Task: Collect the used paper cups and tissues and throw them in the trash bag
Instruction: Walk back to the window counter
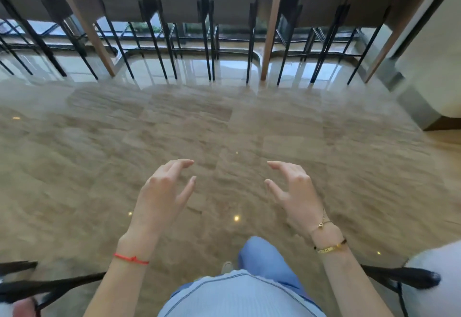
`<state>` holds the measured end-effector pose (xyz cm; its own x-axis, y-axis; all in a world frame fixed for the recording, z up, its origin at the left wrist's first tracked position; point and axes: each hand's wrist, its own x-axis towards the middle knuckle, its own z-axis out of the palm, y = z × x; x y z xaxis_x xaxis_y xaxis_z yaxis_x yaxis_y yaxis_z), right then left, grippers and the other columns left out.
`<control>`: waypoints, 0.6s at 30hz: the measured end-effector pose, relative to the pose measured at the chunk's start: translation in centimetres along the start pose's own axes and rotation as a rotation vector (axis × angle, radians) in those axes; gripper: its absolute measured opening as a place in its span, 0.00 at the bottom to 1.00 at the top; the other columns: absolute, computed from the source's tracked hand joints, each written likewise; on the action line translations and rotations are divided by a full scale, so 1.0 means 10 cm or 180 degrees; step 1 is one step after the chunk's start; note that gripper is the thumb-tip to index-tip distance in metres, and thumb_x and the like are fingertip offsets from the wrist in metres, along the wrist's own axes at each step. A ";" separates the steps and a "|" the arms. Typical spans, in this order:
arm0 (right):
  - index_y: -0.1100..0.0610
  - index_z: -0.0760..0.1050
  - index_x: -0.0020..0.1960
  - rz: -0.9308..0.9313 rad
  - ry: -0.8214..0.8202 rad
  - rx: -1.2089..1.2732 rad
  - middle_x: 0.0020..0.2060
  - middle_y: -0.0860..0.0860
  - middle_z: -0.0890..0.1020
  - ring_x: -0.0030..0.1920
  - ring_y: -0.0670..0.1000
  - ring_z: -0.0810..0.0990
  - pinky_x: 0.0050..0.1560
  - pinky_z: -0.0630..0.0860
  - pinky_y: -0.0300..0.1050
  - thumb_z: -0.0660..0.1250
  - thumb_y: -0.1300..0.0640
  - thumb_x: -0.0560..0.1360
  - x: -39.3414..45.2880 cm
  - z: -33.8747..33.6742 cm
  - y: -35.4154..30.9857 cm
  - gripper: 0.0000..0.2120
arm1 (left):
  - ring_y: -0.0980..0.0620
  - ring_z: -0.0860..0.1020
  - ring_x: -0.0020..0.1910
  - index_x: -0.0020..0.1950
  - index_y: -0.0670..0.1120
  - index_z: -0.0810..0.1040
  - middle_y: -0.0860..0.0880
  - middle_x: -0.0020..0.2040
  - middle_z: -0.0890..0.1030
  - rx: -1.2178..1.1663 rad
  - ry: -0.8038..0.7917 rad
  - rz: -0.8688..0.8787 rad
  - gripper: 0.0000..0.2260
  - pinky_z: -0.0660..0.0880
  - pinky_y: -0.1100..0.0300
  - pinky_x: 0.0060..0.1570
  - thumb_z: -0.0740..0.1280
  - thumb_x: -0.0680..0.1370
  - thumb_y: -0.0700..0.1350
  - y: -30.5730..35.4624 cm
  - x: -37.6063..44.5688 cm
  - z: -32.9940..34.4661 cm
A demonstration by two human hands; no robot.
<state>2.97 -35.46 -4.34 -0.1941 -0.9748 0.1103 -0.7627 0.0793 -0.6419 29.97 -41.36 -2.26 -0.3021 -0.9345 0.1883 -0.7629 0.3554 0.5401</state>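
My left hand (163, 192) and my right hand (294, 192) are held out in front of me over a glossy beige tiled floor (224, 127). Both hands hold nothing, with the fingers spread and slightly curled. A red string sits on my left wrist and gold bracelets on my right. No paper cup, tissue or trash bag shows in this view.
A row of tall stools with black metal legs (207, 42) stands under a long counter with wooden supports (270, 29) along the far window. A pale wall corner (429, 72) is at the right. Dark chair parts (50, 286) flank me at the bottom left and a second set (399, 276) at the bottom right.
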 end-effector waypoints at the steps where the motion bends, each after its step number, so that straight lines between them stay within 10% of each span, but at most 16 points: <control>1: 0.56 0.76 0.61 0.0019 -0.0002 -0.0018 0.55 0.50 0.80 0.60 0.51 0.74 0.63 0.66 0.39 0.70 0.58 0.73 0.19 0.02 0.02 0.17 | 0.51 0.79 0.55 0.60 0.47 0.77 0.53 0.55 0.80 -0.0004 -0.0030 0.0004 0.14 0.76 0.50 0.54 0.70 0.76 0.45 -0.04 0.19 0.02; 18: 0.54 0.75 0.61 -0.0325 -0.0096 -0.0068 0.54 0.48 0.80 0.58 0.49 0.75 0.61 0.66 0.37 0.71 0.56 0.72 4.20 0.18 0.62 0.17 | 0.51 0.78 0.57 0.61 0.48 0.77 0.53 0.56 0.80 -0.0081 0.0174 -0.0182 0.14 0.75 0.52 0.56 0.70 0.76 0.45 -0.49 3.90 0.58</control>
<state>-8.81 -76.28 -5.11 -0.0962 -0.9838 0.1512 -0.7906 -0.0168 -0.6121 18.60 -79.39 -2.30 -0.2262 -0.9532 0.2005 -0.7629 0.3014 0.5719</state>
